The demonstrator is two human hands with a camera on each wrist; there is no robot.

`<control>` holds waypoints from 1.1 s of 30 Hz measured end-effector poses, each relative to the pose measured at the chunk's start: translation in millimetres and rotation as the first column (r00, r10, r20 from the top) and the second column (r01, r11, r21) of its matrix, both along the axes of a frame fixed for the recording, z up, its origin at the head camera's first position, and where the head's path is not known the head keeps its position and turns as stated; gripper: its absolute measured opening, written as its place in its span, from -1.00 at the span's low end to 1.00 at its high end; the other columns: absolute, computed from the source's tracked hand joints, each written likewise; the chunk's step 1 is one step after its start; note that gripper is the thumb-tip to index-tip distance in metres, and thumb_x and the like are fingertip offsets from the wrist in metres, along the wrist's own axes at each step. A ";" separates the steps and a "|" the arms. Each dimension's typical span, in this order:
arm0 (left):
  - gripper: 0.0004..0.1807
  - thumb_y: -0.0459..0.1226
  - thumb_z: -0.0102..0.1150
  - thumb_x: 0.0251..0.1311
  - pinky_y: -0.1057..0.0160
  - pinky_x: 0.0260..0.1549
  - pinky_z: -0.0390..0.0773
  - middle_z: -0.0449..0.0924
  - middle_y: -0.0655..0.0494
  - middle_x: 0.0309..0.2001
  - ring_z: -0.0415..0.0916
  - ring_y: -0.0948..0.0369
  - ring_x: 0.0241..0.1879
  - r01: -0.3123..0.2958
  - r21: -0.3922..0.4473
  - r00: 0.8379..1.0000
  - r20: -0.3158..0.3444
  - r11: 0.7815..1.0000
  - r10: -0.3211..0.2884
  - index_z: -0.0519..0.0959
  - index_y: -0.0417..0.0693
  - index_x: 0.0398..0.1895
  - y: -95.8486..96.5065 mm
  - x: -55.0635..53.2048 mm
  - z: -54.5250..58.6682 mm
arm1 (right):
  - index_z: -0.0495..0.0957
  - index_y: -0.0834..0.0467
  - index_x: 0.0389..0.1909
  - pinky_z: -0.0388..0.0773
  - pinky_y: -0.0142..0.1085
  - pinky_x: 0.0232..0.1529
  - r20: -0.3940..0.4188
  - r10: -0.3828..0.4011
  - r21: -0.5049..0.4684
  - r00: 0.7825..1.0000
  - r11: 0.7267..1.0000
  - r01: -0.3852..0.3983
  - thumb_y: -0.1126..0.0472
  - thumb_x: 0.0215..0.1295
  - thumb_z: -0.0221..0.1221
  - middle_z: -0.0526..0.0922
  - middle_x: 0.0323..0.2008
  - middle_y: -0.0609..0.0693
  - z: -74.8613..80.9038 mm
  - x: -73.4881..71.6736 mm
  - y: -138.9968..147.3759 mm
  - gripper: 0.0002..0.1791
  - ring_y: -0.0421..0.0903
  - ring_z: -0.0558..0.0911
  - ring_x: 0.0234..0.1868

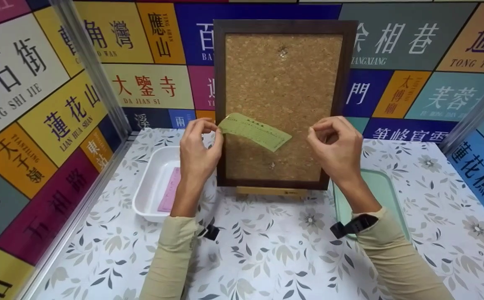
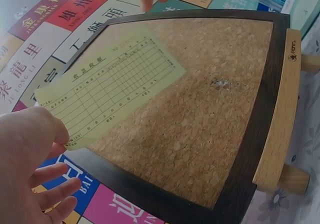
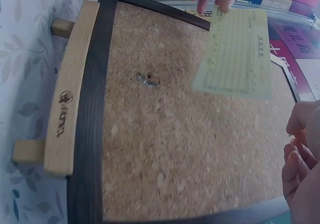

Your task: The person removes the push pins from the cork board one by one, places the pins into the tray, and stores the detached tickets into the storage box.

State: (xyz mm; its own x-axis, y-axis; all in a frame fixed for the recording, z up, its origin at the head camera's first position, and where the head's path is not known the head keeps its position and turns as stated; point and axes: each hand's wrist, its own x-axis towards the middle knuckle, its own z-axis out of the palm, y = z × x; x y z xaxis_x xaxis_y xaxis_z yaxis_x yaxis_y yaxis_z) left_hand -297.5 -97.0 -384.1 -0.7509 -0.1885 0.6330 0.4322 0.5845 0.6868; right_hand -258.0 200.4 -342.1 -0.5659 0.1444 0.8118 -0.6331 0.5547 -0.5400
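In the head view my left hand (image 1: pixel 198 146) pinches a yellow-green printed receipt slip (image 1: pixel 260 131) by its left end. The slip tilts down to the right in front of a framed cork board (image 1: pixel 283 87). Ruled lines and print show on the slip (image 2: pixel 112 89) in the left wrist view, where the thumb of my left hand (image 2: pixel 32 149) lies over its near corner. Beyond the slip's free end, my right hand (image 1: pixel 339 143) is raised before the board's right edge, thumb and index fingertips together. No object shows between those fingertips in the right wrist view.
Small shiny clusters mark the cork near its top (image 1: pixel 282 52) and bottom (image 1: pixel 272 166). The board stands on a wooden easel (image 1: pixel 271 191). At left, a white tray (image 1: pixel 144 196) holds a pink slip (image 1: pixel 169 193); a green tray (image 1: pixel 392 196) lies under my right forearm.
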 end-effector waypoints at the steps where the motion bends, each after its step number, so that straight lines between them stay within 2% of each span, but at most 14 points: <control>1: -0.89 -0.20 0.33 0.38 0.10 0.15 0.64 0.73 0.03 0.06 0.67 0.12 0.01 0.000 -0.002 1.000 0.005 1.000 0.000 0.71 -0.04 -0.18 -1.2 0.4 0.0 | 0.71 0.36 -0.38 0.43 -0.52 -0.42 0.008 -0.001 -0.005 1.000 1.000 0.001 0.51 0.19 0.40 0.71 -0.36 0.21 -1.3 1.7 2.4 -0.95 0.11 0.57 -0.47; 8: -0.88 -0.19 0.31 0.41 -0.02 0.17 0.65 0.82 0.05 -0.14 0.74 0.05 -0.03 0.029 0.017 0.999 0.014 0.999 -0.029 0.70 -0.03 -0.15 -9.4 3.6 0.6 | 0.72 0.34 -0.36 0.43 -0.65 -0.42 0.074 -0.033 -0.015 0.997 0.999 0.034 0.47 0.22 0.40 0.75 -0.27 0.15 -14.1 10.0 23.8 -0.96 0.03 0.64 -0.39; 14: -0.90 -0.20 0.30 0.43 0.03 0.15 0.66 0.85 0.09 -0.19 0.76 0.13 -0.06 0.030 0.015 0.999 0.021 0.999 -0.030 0.68 -0.03 -0.17 -19.8 6.1 0.8 | 0.75 0.32 -0.34 0.47 -0.67 -0.37 0.118 -0.087 0.008 0.989 0.996 0.087 0.44 0.20 0.44 0.77 -0.23 0.10 -32.0 14.0 47.4 -0.95 -0.17 0.65 -0.33; 19: -0.90 -0.20 0.28 0.46 0.10 0.12 0.68 0.86 0.10 -0.19 0.77 0.16 -0.08 0.022 0.011 0.998 0.054 1.000 -0.022 0.66 -0.02 -0.12 -29.2 8.3 1.1 | 0.76 0.32 -0.32 0.46 -0.67 -0.38 0.143 -0.140 0.008 0.980 0.990 0.141 0.45 0.20 0.43 0.79 -0.23 0.11 -44.8 20.3 69.4 -0.95 -0.20 0.65 -0.35; 26: -0.87 -0.18 0.26 0.49 0.08 0.12 0.67 0.85 0.08 -0.19 0.74 0.13 -0.09 0.004 0.002 0.998 0.067 1.000 -0.004 0.63 -0.03 -0.08 -39.9 8.0 -0.7 | 0.82 0.18 -0.26 0.46 -0.68 -0.36 0.199 -0.209 0.014 0.957 0.978 0.210 0.37 0.22 0.48 0.83 -0.16 0.03 -76.8 18.4 110.1 -0.90 -0.30 0.64 -0.35; 33: -0.86 -0.18 0.24 0.53 0.05 0.14 0.68 0.85 0.04 -0.14 0.77 0.11 -0.06 -0.010 0.020 0.997 0.074 1.000 0.008 0.61 -0.04 -0.02 -49.1 9.1 -2.5 | 0.84 0.12 -0.21 0.49 -0.64 -0.33 0.229 -0.214 0.026 0.950 0.977 0.214 0.26 0.26 0.49 0.82 -0.22 0.05 -93.7 24.6 132.0 -0.90 -0.37 0.65 -0.36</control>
